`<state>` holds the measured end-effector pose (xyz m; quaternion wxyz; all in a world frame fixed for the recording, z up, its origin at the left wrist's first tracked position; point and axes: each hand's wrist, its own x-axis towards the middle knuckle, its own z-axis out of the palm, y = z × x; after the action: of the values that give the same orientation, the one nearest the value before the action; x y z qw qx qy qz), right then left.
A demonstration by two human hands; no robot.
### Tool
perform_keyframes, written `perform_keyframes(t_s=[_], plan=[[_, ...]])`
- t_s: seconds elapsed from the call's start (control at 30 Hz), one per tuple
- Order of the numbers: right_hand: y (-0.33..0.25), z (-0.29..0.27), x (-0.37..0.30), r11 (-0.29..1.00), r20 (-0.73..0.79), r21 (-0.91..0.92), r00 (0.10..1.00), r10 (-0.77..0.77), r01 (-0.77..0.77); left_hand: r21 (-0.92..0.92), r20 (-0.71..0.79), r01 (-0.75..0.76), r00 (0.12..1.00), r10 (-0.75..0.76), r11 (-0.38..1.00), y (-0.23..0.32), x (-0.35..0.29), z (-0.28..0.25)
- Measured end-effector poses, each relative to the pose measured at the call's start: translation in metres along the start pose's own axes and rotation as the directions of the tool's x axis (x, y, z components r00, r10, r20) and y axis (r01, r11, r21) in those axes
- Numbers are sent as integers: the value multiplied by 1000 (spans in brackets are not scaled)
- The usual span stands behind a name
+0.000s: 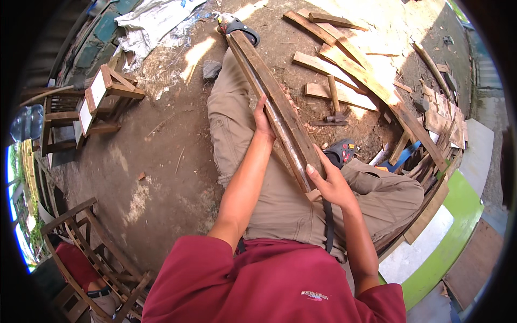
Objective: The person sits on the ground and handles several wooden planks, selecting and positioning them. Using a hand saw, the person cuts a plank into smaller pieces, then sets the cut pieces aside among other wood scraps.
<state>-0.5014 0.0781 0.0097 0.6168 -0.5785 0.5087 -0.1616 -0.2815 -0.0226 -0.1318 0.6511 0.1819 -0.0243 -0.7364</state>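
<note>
A long wooden piece (288, 116) lies slantwise over my lap, its far end by my left shoe and its near end close to my waist. It looks like two dark brown lengths side by side, with a pale, shiny strip along the groove between them. My left hand (263, 119) grips its left edge near the middle; most of those fingers are hidden beneath it. Lower down, my right hand (332, 182) is wrapped round the right edge near the close end, thumb on top. A claw hammer (334, 97) with a wooden handle rests on the ground beyond my right hand.
Several loose boards (344, 64) lie scattered at the far right. On the left stand a wooden frame (102, 105) and another slatted frame (91, 237), with a person partly visible behind the latter. A green and white panel (449, 226) is at right. White sheeting (153, 27) lies far left.
</note>
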Motion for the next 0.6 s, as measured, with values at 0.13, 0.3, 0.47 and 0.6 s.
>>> perform_keyframes(t_s=[0.13, 0.3, 0.47, 0.6], plan=[[4, 2, 5, 998, -69, -33, 996, -51, 49, 35, -103, 18, 995, -14, 999, 4, 4, -4], [7, 8, 2, 975, -213, -220, 973, -91, 43, 57, -224, -5, 974, 18, 998, -1, 6, -20], [4, 3, 0, 987, -220, -142, 970, -107, 77, 58, -237, -10, 971, 24, 998, 1, 5, -15], [-5, 0, -4, 987, -183, -153, 981, -69, 41, 117, -311, -58, 946, 92, 991, -2, 3, -2]])
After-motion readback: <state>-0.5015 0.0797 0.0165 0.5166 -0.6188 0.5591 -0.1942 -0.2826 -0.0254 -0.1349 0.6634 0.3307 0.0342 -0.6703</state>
